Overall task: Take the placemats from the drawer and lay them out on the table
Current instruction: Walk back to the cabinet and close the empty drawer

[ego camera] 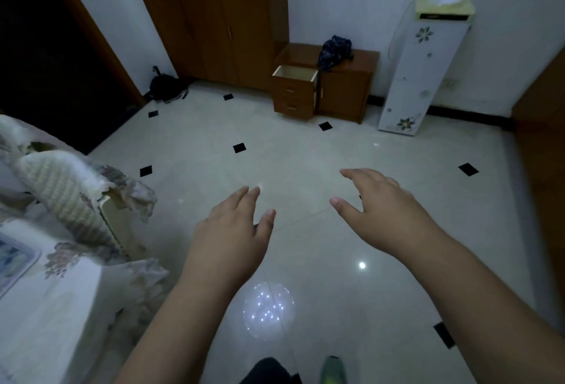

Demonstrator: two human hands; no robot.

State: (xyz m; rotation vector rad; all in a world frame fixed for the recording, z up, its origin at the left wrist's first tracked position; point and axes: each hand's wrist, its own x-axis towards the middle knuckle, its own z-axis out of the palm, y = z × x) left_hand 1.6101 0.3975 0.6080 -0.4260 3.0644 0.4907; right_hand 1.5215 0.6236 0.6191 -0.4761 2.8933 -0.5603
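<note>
A small brown drawer unit stands against the far wall, and its top drawer (pixel 294 74) is pulled out; its pale inside shows, but I cannot see any placemats in it. My left hand (pixel 232 236) and my right hand (pixel 382 203) are both stretched out over the tiled floor, palms down, fingers apart, holding nothing. The drawer is well beyond both hands. The table (pixel 61 292), covered with a floral cloth, is at the left edge, beside my left arm.
A tall brown cupboard (pixel 211 22) stands left of the drawer unit. A dark cloth (pixel 334 51) lies on the low cabinet (pixel 345 90). A white flowered appliance (pixel 419 68) leans at the right. A dark bag (pixel 166 85) sits by the doorway. A cushioned chair back (pixel 67 197) stands at the table.
</note>
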